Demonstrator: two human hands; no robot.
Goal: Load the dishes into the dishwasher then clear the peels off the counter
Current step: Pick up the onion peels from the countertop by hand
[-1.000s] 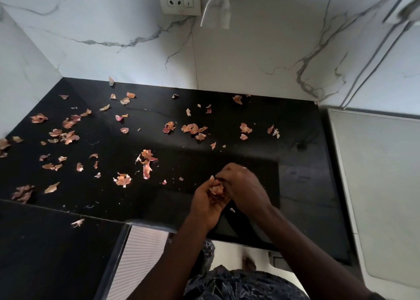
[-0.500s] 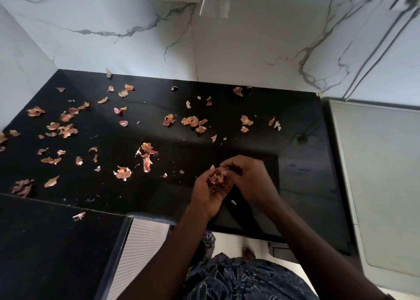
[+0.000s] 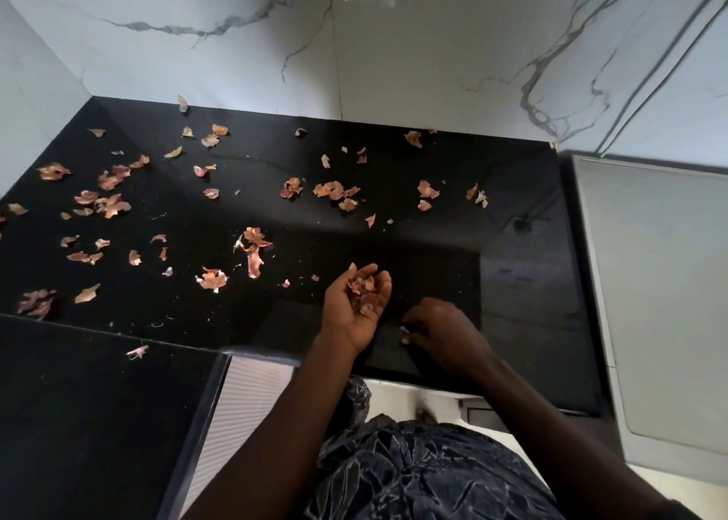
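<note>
— Two hands are out over the black bench [image 3: 433, 243], near its front edge and apart from each other.

— How are they set?

— The left hand [image 3: 350, 314] is palm up and cupped, fingers curled round a handful of peels [image 3: 364, 291] lying in the palm. The right hand [image 3: 445, 332] is palm down just to its right, fingertips on the bench top at a pale scrap [image 3: 404, 329]. It may be pinching the scrap, but the view is too dim there to tell.

— And the rest of the peels?

— Many loose peels [image 3: 254, 243] lie scattered over the bench, mostly left of the hands and toward the back, thinnest at the right. One stray peel [image 3: 137, 352] sits on the lower black surface [image 3: 78, 421] at the left front.

— What's around the bench?

— A white veined marble wall [image 3: 433, 66] stands behind and at the left, and a pale grey panel [image 3: 662, 283] butts against the right side. A dark patterned garment [image 3: 413, 472] shows at the bottom, between the forearms.
</note>
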